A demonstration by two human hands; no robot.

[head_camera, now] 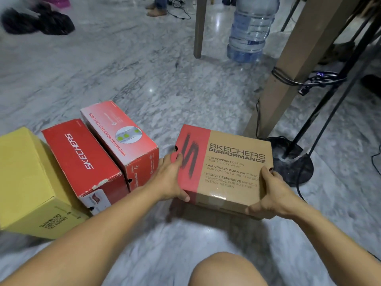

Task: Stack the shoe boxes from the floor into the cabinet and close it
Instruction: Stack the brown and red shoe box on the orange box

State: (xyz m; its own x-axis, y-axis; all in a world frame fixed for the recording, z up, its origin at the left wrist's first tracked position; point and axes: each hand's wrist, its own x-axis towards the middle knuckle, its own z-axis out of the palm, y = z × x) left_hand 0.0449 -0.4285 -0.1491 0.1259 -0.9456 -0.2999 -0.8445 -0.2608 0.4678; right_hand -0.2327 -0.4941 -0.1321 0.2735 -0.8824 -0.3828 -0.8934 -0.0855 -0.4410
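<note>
A brown and red Skechers Performance shoe box (226, 170) is lifted slightly off the marble floor, its shadow beneath it. My left hand (171, 178) grips its left side, thumb on the lid. My right hand (268, 195) grips its right near corner. To the left, three boxes lie side by side on the floor: a red box with white lettering and a shoe picture (119, 135), a red Skechers box (80, 159) and a yellow box (24, 182) with a QR code. No cabinet is in view.
A wooden table leg (288, 79) wrapped with a cable stands right of the held box, with a black round stand base (292, 164) and poles beside it. A large water bottle (249, 32) stands behind. My bare knee (224, 271) is below. Dark bags (37, 19) lie far left.
</note>
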